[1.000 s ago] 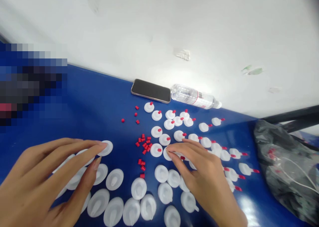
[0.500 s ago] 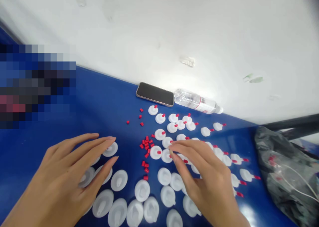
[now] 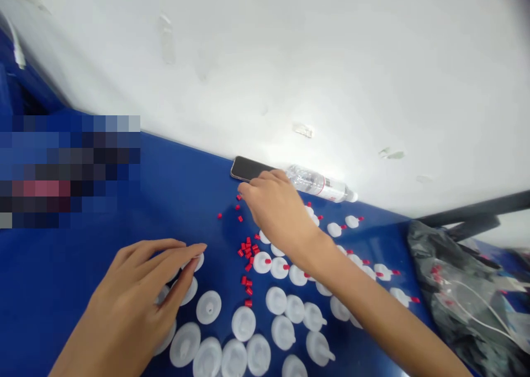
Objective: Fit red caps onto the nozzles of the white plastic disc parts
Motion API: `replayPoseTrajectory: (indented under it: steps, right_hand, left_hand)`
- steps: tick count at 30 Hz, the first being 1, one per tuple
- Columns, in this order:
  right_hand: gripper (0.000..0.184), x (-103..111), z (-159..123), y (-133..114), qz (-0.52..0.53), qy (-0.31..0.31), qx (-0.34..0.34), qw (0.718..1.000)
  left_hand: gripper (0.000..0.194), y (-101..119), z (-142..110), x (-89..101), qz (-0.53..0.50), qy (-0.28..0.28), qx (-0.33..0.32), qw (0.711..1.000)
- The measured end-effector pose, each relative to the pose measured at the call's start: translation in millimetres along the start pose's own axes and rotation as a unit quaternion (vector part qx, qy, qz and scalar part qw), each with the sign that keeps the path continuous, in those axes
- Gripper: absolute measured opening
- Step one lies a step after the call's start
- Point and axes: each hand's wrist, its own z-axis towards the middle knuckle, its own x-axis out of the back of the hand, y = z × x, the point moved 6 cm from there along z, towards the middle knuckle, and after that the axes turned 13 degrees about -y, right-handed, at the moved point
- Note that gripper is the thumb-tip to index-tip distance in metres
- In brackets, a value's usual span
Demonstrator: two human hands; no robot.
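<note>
— Where's your left hand?

— My left hand [image 3: 138, 294] lies low and near me, palm down, fingers [image 3: 188, 251] stretched forward and slightly spread, thumb tucked alongside. It has no grip on anything.

— And the right?

— My right hand [image 3: 275, 206] is reached far forward, arm nearly straight, wrist angled left, back of the hand up, fingers curled loosely downward.

The right hand [image 3: 278, 211] has left the white discs it pressed on a second ago and stretched far forward, its fingers [image 3: 248, 189] now at the near edge of the phone [image 3: 247, 169], beside the loose red caps [image 3: 239, 207]. The left hand [image 3: 141, 288] has slid slightly right over its discs [image 3: 194, 264].
</note>
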Motion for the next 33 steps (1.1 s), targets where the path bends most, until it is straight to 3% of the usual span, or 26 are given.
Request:
replayPoseTrajectory:
  steps: [3,6,10,14,19,22,24,26,28,33]
  right_hand:
    - [0.026,-4,20,-7,-0.003,-0.030,0.007,1.000]
    - [0.030,-9,26,-10,-0.004,-0.045,0.008,0.999]
    - [0.032,-12,24,-10,0.002,-0.046,0.012,0.999]
    - [0.031,-13,18,-5,0.028,-0.034,0.010,0.999]
    - [0.021,-10,-13,2,0.098,0.009,0.015,0.995]
    - [0.014,3,-49,4,0.250,0.125,0.026,0.960]
    - [0.016,7,-69,3,0.333,0.161,0.020,0.929]
    - [0.020,10,-82,-1,0.395,0.180,0.016,0.901]
    - [0.022,12,-87,-6,0.444,0.179,0.018,0.877]
    - [0.020,8,-85,-15,0.536,0.178,0.026,0.825]
  left_hand:
    - [0.028,3,1,9.6,-0.007,0.031,-0.010,0.999]
    - [0.027,2,-1,18.0,-0.071,0.065,0.036,0.995]
    - [0.025,-2,-7,16.5,-0.159,0.066,0.091,0.981]
    - [0.021,-6,-8,14.3,-0.175,0.066,0.118,0.975]
    - [0.022,0,-1,22.9,-0.198,0.057,0.084,0.975]
    - [0.021,2,-3,25.9,-0.195,0.037,0.115,0.973]
    - [0.026,1,-7,23.1,-0.171,0.018,0.153,0.973]
    - [0.033,1,-8,16.4,-0.148,-0.010,0.156,0.977]
    - [0.039,3,-7,11.0,-0.127,-0.022,0.117,0.985]
    - [0.055,5,-6,12.5,-0.109,0.022,0.064,0.992]
